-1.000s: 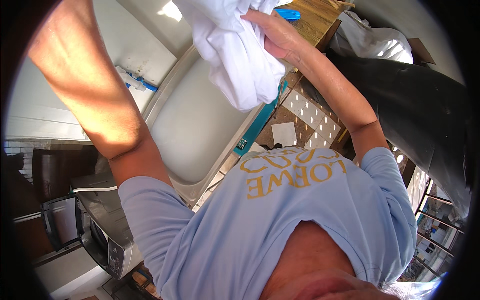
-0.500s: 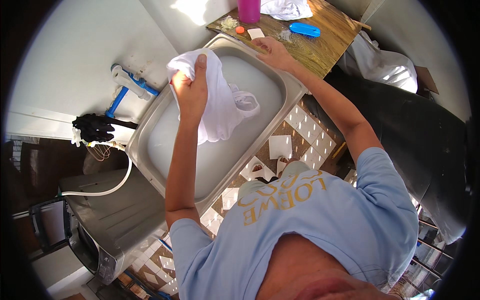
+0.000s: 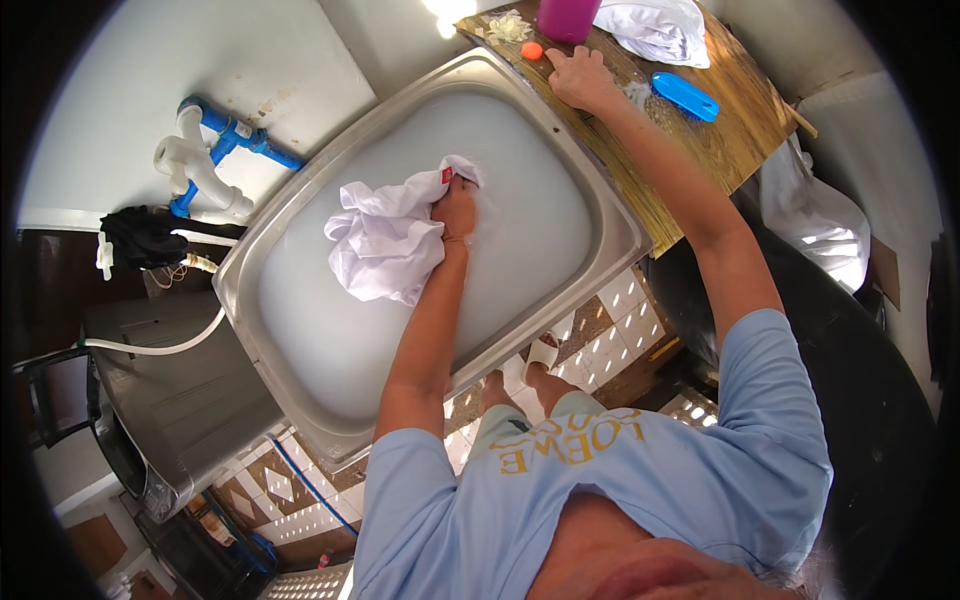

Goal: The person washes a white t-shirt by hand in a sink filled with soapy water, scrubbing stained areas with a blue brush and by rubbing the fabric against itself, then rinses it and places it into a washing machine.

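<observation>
Left hand (image 3: 456,210) on white cloth (image 3: 385,240), right hand (image 3: 583,82) beside orange disc (image 3: 532,50)

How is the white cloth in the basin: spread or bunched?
Bunched: the white cloth is crumpled into overlapping folds inside the metal basin. Can't tell how much sits under the cloudy liquid.

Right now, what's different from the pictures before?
The left hand lowered the white cloth to the cloudy water. The right hand let go of the cloth after the first picture and is now at the wooden board by the orange disc. The blue brush stayed there.
</observation>
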{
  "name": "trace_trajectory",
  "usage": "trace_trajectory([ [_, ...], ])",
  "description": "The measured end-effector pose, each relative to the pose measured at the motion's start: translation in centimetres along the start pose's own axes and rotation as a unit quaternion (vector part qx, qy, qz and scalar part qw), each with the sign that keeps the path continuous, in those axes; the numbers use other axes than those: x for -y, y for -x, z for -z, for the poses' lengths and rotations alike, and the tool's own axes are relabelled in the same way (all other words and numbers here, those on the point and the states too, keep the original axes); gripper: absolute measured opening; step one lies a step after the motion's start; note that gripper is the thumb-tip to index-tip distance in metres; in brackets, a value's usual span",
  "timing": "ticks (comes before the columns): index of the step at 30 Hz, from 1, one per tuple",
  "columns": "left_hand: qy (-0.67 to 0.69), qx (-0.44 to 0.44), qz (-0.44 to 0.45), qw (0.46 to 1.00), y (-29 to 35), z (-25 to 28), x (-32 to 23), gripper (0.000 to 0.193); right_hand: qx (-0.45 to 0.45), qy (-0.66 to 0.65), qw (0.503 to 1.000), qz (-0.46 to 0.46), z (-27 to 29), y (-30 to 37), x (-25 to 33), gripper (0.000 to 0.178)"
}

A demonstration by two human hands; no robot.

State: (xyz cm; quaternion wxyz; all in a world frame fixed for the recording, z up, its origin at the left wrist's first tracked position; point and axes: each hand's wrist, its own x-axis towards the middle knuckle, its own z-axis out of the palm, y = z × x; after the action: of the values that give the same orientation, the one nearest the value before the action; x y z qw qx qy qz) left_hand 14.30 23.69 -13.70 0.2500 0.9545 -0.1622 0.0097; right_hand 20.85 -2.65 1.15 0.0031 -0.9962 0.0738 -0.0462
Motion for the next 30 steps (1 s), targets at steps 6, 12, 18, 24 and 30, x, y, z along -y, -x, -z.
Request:
trace_trajectory([
  [6, -0.005, -0.083, -0.086, 0.993, -0.5, -3.8, 4.0, 0.041, -0.062, -0.063, 0.995, 0.040, -1.1, -1.9, -1.9, 0.036],
  [12, 0.799, 0.047, 0.269, 0.535, 3.6, 10.5, -0.4, 0.047, 0.191, -0.833, 0.511, -0.094, 1.2, 3.5, 6.1, 0.041],
  [18, 0.868, 0.034, 0.246, 0.430, 7.5, 13.1, 0.7, 0.050, 0.212, -0.830, 0.460, -0.234, -9.7, 5.9, 10.8, 0.034],
  [24, 0.909, 0.004, 0.204, 0.364, 8.0, 11.8, 1.9, 0.047, 0.280, -0.908, 0.300, -0.082, -8.3, 7.3, 17.1, 0.024],
  [30, 0.893, -0.045, 0.189, 0.406, 8.0, 12.9, -0.4, 0.048, -0.130, -0.440, 0.831, 0.314, -2.9, 13.7, 24.3, 0.028],
])
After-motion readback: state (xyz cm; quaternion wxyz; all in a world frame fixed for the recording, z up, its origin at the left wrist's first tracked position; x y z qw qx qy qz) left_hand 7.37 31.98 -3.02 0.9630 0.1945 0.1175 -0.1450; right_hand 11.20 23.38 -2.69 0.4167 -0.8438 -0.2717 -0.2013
